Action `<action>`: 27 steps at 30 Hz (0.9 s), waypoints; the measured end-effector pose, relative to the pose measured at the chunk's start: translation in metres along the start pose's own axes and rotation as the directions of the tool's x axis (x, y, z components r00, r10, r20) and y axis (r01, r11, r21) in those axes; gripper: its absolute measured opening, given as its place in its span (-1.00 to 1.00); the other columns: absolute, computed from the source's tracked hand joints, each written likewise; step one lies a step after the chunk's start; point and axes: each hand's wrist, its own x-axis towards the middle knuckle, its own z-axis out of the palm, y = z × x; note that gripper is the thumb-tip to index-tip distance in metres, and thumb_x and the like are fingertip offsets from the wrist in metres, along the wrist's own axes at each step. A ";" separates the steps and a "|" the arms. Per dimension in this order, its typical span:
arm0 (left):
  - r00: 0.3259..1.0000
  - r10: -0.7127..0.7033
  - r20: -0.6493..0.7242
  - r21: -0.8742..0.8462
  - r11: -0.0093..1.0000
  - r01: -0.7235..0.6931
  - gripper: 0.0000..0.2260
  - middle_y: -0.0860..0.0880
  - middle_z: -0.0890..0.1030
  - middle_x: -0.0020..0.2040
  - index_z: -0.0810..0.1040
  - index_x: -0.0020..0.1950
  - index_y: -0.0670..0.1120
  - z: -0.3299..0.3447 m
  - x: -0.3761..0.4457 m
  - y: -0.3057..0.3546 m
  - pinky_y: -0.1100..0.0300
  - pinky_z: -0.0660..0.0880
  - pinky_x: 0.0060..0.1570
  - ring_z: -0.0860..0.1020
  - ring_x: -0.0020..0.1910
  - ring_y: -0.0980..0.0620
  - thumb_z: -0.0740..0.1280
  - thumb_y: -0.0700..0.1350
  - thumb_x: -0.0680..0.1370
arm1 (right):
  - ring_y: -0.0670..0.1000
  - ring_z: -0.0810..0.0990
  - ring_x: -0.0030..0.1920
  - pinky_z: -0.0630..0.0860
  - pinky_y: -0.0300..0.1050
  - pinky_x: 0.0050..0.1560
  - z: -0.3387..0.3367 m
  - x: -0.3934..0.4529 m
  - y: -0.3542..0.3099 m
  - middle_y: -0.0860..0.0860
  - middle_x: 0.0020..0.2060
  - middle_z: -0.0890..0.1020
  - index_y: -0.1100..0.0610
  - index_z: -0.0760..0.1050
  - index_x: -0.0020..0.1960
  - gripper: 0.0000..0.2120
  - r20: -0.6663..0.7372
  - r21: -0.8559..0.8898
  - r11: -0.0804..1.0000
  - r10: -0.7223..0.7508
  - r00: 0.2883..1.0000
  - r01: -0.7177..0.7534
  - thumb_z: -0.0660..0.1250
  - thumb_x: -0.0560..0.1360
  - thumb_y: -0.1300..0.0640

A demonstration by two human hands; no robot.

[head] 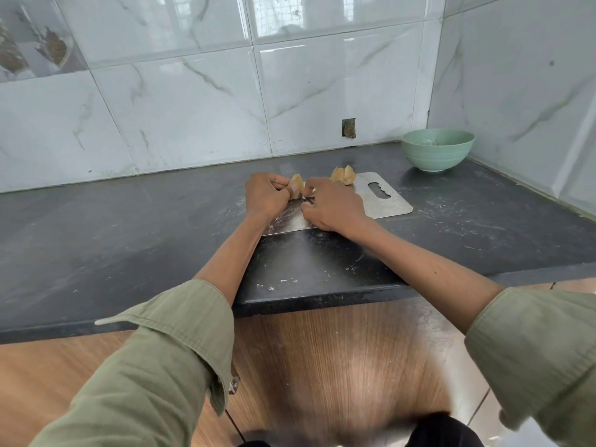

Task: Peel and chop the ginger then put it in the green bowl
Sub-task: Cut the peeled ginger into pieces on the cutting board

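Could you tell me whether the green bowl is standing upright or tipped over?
Upright: the green bowl rests on its base on the counter, rim level, opening upward. What it contains I cannot tell.

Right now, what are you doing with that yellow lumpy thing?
That is ginger. A person's left hand holds one ginger piece on the metal cutting board, and the right hand works at it with what looks like a small knife, mostly hidden. Another ginger piece waits at the back of the board. The green bowl sits in the corner of the dark counter.
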 end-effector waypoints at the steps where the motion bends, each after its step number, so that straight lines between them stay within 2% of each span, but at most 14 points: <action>1: 1.000 0.004 -0.003 0.007 1.000 -0.004 -0.95 0.04 0.73 -0.27 0.76 -0.12 -0.05 0.000 0.000 0.000 0.12 0.69 -0.11 0.71 -0.26 0.14 0.59 -0.11 0.47 | 0.11 0.47 -0.08 0.34 -0.05 -0.14 0.000 -0.001 0.000 0.05 0.01 0.65 0.05 0.53 0.13 -0.76 -0.001 -0.001 1.000 0.001 1.000 -0.001 0.30 0.47 0.08; 8: 1.000 0.004 -0.013 0.039 0.999 -0.003 -0.88 0.02 0.73 -0.19 0.75 -0.03 -0.12 0.002 0.003 -0.003 0.14 0.68 -0.08 0.71 -0.19 0.12 0.58 -0.14 0.47 | 0.13 0.55 -0.02 0.39 -0.03 -0.13 0.001 -0.005 0.002 0.02 -0.05 0.64 0.05 0.50 0.14 -0.77 -0.001 0.042 0.999 0.006 1.000 -0.006 0.26 0.50 0.07; 13: 1.000 -0.009 -0.028 0.030 0.999 0.010 -0.89 0.05 0.72 -0.16 0.73 -0.01 -0.10 0.001 0.006 -0.005 0.12 0.67 -0.04 0.68 -0.17 0.15 0.55 -0.18 0.48 | 0.11 0.48 -0.04 0.34 -0.02 -0.13 0.000 -0.004 0.003 0.00 -0.07 0.59 0.05 0.46 0.15 -0.79 -0.029 0.148 0.987 0.065 0.997 -0.060 0.25 0.58 -0.03; 15: 1.000 -0.016 -0.021 0.033 0.999 0.016 -0.88 0.04 0.72 -0.15 0.73 0.00 -0.09 0.002 0.006 -0.005 0.08 0.67 -0.01 0.68 -0.16 0.13 0.54 -0.21 0.48 | 0.11 0.47 -0.04 0.33 -0.01 -0.12 -0.001 -0.004 0.003 -0.01 -0.10 0.55 0.06 0.45 0.16 -0.79 -0.032 0.169 0.983 0.085 0.996 -0.078 0.26 0.58 0.00; 21: 0.999 -0.034 0.015 0.027 0.999 0.033 -0.85 0.05 0.73 -0.15 0.68 -0.08 0.04 0.002 0.006 -0.006 -0.01 0.67 0.03 0.70 -0.12 0.08 0.51 -0.21 0.48 | 0.11 0.43 -0.02 0.34 0.00 -0.08 -0.003 -0.005 0.003 0.03 -0.05 0.54 0.08 0.43 0.17 -0.79 -0.031 0.157 0.983 0.100 0.995 -0.094 0.25 0.58 0.04; 27: 0.999 -0.038 -0.007 0.042 0.998 0.038 -0.87 0.05 0.72 -0.11 0.69 0.01 -0.01 0.000 0.003 -0.001 0.00 0.66 0.02 0.67 -0.14 0.09 0.51 -0.18 0.49 | 0.13 0.49 -0.04 0.35 -0.02 -0.14 -0.002 -0.004 0.001 0.05 -0.08 0.58 0.08 0.44 0.17 -0.80 -0.047 0.094 0.994 0.065 0.997 -0.060 0.23 0.58 0.05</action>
